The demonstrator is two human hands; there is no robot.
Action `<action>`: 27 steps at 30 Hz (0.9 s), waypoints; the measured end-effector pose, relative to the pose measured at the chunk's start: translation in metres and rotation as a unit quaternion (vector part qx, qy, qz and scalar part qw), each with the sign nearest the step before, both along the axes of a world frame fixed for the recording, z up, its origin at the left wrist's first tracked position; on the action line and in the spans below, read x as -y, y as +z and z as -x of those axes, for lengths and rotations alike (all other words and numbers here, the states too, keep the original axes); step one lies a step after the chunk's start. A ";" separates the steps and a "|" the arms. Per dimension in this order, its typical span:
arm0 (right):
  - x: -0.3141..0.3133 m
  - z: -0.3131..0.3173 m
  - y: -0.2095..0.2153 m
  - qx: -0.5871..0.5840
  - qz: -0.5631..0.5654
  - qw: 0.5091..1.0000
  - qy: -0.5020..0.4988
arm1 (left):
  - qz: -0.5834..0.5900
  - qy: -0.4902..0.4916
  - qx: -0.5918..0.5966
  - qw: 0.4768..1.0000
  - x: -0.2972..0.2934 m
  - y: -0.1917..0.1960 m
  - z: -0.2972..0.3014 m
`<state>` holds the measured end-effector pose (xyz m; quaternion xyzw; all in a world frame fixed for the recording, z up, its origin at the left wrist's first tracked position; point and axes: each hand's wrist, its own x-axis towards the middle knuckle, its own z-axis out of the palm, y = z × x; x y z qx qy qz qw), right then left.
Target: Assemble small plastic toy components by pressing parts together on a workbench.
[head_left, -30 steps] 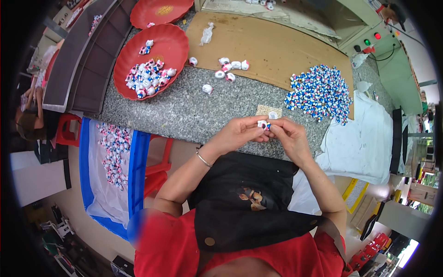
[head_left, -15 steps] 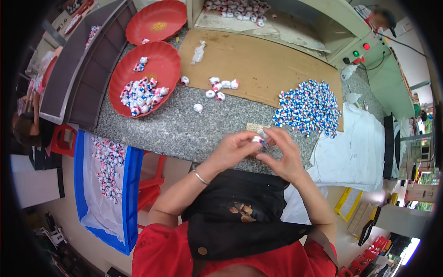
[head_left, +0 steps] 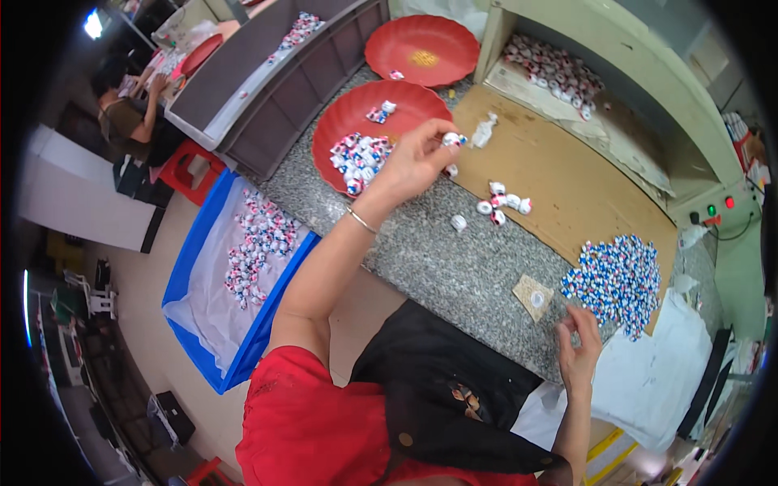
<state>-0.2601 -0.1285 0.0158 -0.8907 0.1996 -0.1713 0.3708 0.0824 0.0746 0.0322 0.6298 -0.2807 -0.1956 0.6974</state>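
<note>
My left hand [head_left: 413, 166] is raised over the right rim of the near red plate [head_left: 438, 105]. Between its thumb and fingers it pinches a small white-and-blue figurine [head_left: 454, 140]. On the plate lies a heap of white, pink and blue figurines [head_left: 359, 160]. My right hand [head_left: 579, 352] hovers at the counter's front edge with fingers apart, nothing visible in them. Just beyond it spreads a pile of tiny blue-and-white pieces [head_left: 620, 279]. Beside that hand lies a small beige pad [head_left: 532, 296] with a round pale spot.
White-and-pink pieces [head_left: 504, 202] sit at the cardboard's [head_left: 559, 190] edge. A second red plate [head_left: 421, 36] stands farther back. Behind is an open lit cabinet [head_left: 648, 134] holding more pieces. At left are a blue-rimmed bin [head_left: 198, 324], a grey crate [head_left: 271, 134] and a seated person [head_left: 134, 117].
My hands, together over the counter before, have parted. The left has carried the figurine away to the red plate; the right has come down beside the blue-and-white pile. The view has turned leftward.
</note>
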 end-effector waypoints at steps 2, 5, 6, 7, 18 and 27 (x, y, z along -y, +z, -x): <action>0.001 0.006 0.004 0.001 0.006 1.000 -0.004 | -0.023 0.044 0.027 0.998 -0.013 0.003 -0.027; 0.004 0.018 0.004 -0.010 0.031 0.999 -0.021 | -0.058 0.115 0.020 0.991 -0.030 0.003 -0.069; 0.005 0.022 0.003 -0.019 0.028 0.999 -0.030 | -0.055 0.143 0.007 0.988 -0.034 0.008 -0.080; 0.006 0.025 0.002 -0.028 0.024 0.999 -0.039 | -0.049 0.151 0.023 0.987 -0.038 0.011 -0.095; 0.006 0.009 0.013 -0.098 0.015 0.993 -0.070 | -0.233 0.175 0.147 0.945 -0.018 0.010 -0.217; 0.017 0.002 0.009 -0.124 -0.001 0.988 -0.093 | -0.361 0.115 0.194 0.905 0.010 0.000 -0.252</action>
